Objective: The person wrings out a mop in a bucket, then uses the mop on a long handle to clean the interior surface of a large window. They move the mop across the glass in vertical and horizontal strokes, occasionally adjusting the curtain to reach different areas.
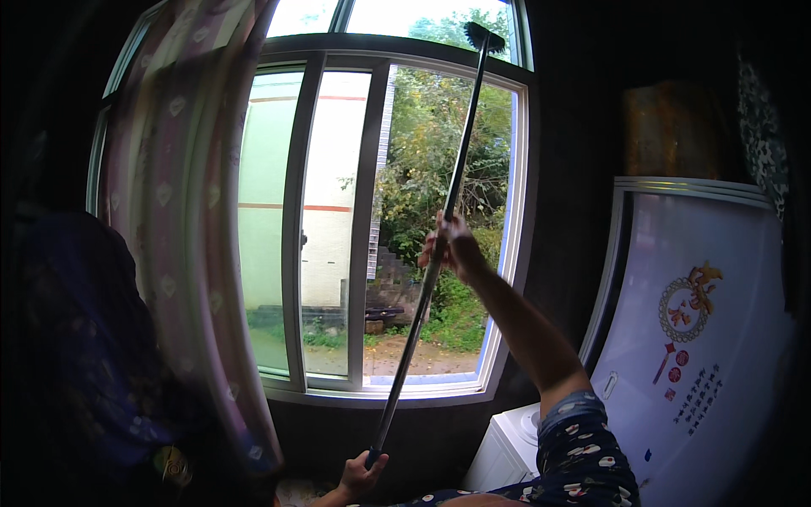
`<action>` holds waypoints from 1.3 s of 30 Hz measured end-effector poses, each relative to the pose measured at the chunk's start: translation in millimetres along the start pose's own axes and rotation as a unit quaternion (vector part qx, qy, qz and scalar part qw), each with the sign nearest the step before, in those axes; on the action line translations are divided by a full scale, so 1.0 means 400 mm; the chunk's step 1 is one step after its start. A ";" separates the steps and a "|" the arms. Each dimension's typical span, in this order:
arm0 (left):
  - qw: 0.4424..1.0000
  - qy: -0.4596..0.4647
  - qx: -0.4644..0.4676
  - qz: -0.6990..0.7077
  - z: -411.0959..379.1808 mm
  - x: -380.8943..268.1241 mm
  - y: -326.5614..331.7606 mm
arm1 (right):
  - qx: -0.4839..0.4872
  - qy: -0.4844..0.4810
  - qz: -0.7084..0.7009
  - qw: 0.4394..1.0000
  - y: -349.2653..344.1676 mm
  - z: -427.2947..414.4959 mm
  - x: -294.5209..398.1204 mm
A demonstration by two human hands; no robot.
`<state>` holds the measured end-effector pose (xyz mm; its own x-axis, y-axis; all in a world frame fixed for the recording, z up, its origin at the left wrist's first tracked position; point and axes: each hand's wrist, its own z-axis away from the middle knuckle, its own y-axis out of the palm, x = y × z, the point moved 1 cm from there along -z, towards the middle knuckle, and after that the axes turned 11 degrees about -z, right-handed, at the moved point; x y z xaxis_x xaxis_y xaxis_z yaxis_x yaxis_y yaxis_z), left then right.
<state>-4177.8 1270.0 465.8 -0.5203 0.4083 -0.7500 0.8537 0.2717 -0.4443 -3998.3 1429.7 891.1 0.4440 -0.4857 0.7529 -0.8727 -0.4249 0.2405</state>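
A long-handled brush with a metal pole [415, 329] slants up across the window. Its dark bristled head [484, 38] is at the upper pane [431, 19], near the top right of the frame; whether it touches the glass cannot be told. My right hand [447, 244] grips the pole about midway, with that arm stretched upward. Low in the view, my left hand [362, 472] is closed round the blue end of the handle. Behind the pole stands the sliding window, its white frame [374, 222] dividing the lower panes.
A patterned curtain [184, 222] hangs at the left, beside dark draped cloth [89, 329]. On the right is a white decorated panel [690, 317] bearing writing, with a brownish object [668, 133] above it. A white appliance [504, 450] stands below the window's right corner.
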 end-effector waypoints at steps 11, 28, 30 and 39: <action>0.999 -0.021 0.024 0.018 -0.066 -0.100 0.140 | 0.037 -0.061 0.018 0.997 -0.116 0.196 -0.221; 0.969 0.012 0.053 0.240 -0.540 -0.600 0.296 | 0.029 -0.148 0.136 0.979 -0.350 -0.314 0.236; 0.987 0.011 0.026 0.160 -0.498 -0.449 0.311 | 0.024 -0.171 0.117 0.978 -0.318 -0.249 0.128; 0.990 0.099 -0.090 0.032 -0.549 -0.466 0.091 | 0.052 -0.129 0.094 0.986 -0.187 -0.361 0.164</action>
<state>-4054.4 1395.0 697.0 -0.4747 0.5878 -0.6551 0.8764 0.3840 -0.2906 -3933.2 1539.8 1011.0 0.3248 -0.7359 0.5942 -0.9251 -0.3780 0.0376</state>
